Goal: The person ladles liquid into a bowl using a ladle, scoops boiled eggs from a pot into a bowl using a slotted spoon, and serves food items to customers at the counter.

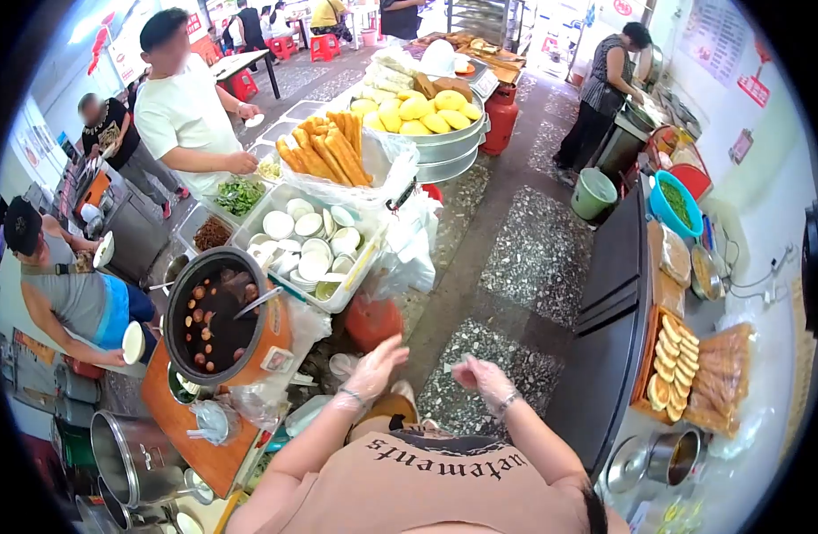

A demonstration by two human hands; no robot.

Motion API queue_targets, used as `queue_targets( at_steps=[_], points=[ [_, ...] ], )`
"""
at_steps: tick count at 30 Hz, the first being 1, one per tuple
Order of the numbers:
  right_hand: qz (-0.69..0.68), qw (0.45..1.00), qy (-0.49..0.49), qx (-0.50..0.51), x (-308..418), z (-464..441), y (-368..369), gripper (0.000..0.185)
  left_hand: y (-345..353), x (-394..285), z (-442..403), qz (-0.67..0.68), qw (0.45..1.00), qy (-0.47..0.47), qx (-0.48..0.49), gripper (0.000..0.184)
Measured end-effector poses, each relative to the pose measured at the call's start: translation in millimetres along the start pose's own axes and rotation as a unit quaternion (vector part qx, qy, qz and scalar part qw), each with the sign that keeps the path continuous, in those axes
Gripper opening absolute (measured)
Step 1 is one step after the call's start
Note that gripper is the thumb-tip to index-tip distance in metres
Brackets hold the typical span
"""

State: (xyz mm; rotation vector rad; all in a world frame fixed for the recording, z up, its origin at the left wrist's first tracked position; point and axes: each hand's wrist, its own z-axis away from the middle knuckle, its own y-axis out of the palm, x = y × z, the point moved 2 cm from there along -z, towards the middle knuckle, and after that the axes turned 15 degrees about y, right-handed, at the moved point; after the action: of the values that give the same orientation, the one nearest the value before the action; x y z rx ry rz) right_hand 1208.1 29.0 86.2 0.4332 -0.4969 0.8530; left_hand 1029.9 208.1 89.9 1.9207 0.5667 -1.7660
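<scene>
My feed shows the left hand [373, 372] spread; whether the curled right hand [485, 380] pinches anything I can't tell; dough sticks [330, 151] heaped, untouched

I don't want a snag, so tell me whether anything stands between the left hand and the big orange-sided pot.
Partly: between the left hand and the pot, some clear plastic hangs beside the wall facing the hand, and a metal handle leans across the rim on that side. Nothing visible covers the open top.
</scene>
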Motion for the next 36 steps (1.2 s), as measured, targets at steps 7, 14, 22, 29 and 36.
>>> queue_targets(
  at_steps=[7, 14, 22, 29, 36],
  points=[
    [0.216, 0.92, -0.327, -0.028, 142.4, -45.4, 15.9, 0.086, 34.6, -38.3, -150.3, -0.229, 0.964, 0.132, 0.017, 0.044],
    [0.518, 0.741, -0.428, 0.004, 290.7, -79.8, 4.1, 0.08, 58.4, -14.4, -298.2, -0.426, 0.693, 0.253, 0.524, 0.027],
    [0.571, 0.684, -0.449, 0.066, 384.8, -149.4, 4.1, 0.048, 57.1, 11.1, -401.9, -0.18, 0.899, 0.059, 0.394, 0.03],
    [0.406, 0.631, -0.631, 0.196, 477.4, -179.6, -10.9, 0.061, 19.7, -4.5, -486.1, 0.193, 0.952, 0.14, -0.193, 0.033],
    [0.204, 0.798, -0.121, 0.554, 499.4, -217.8, 5.5, 0.097, 34.1, -105.3, -512.3, -0.018, 0.819, 0.334, -0.467, 0.039]
  ],
)
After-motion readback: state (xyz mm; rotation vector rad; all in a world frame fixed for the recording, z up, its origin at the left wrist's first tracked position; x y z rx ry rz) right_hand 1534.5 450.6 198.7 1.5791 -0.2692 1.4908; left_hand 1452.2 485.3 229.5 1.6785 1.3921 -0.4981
